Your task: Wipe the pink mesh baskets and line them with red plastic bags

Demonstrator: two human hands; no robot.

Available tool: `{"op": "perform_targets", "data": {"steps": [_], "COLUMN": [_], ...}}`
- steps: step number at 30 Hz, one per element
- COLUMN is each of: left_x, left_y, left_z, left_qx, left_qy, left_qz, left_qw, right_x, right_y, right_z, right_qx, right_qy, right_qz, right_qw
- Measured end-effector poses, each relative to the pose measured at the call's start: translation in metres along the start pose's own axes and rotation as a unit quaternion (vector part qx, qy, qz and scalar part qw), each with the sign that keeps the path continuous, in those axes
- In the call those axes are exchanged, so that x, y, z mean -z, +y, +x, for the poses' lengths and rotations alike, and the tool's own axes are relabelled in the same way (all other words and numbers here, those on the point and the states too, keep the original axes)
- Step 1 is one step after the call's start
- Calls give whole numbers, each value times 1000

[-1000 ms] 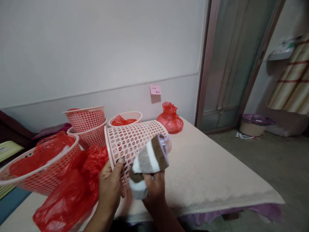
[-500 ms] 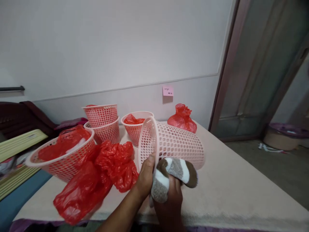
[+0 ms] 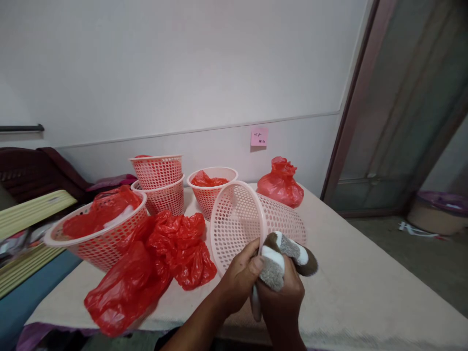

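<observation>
A pink plastic mesh basket (image 3: pixel 237 224) lies tipped on its side, its mouth facing left and toward me. My left hand (image 3: pixel 243 273) is closed on its rim, the thumb near the cloth. In my right hand (image 3: pixel 287 287) is a bunched striped cloth (image 3: pixel 273 268) in brown, grey and white, pressed against the basket's outside just behind the rim. The fingers of my right hand are partly covered by the cloth. Left of the basket, crumpled red plastic bags (image 3: pixel 183 248) lie on the table.
Another pink basket (image 3: pixel 58 236) with red plastic inside stands at the left. Behind are two stacked baskets (image 3: pixel 161 173) and a single basket (image 3: pixel 208 197). A tied red bag (image 3: pixel 281 185) sits at the back right of the cloth-covered table (image 3: pixel 365 282). A pink note (image 3: pixel 259 137) hangs on the wall.
The basket has turned so its mouth faces more toward me. Both hands and the striped cloth have shifted right with its rim. The whole view has moved slightly.
</observation>
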State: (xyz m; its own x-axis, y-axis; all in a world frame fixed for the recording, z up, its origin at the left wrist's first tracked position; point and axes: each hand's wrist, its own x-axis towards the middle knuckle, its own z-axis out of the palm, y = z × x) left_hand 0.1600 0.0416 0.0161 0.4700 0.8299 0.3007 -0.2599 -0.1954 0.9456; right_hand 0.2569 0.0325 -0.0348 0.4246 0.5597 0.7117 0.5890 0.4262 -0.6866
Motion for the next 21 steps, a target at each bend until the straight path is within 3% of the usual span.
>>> {"op": "perform_targets", "data": {"steps": [6,12,15,17,18,20,21], "left_x": [3,-1,15,42,60,100,121], "left_y": [0,-2,-12,-16,-16,-14,-13], "left_z": [-5,-4,-30,-67,-91,-140,-164], "left_qx": [-25,12,29,10,-17,-42,-45], "left_qy": [23,18,75,209,299,448,491], "left_qz": [18,10,112,263,332,473,532], "left_qw": [999,1000,990,942,894,757,688], "right_x": [0,-3,-3,1,3,8,9], "right_y": [-2,5,18,26,30,35,36], "right_z": [8,5,5,8,9,12,13], "right_qx": [-46,-67,-77,-101,-119,-154,-166], "right_qy": [-46,-39,-35,-38,-38,-29,-24], "right_qz": [-1,-13,5,4,1,1,6], "right_qw": [998,997,996,994,992,988,986]}}
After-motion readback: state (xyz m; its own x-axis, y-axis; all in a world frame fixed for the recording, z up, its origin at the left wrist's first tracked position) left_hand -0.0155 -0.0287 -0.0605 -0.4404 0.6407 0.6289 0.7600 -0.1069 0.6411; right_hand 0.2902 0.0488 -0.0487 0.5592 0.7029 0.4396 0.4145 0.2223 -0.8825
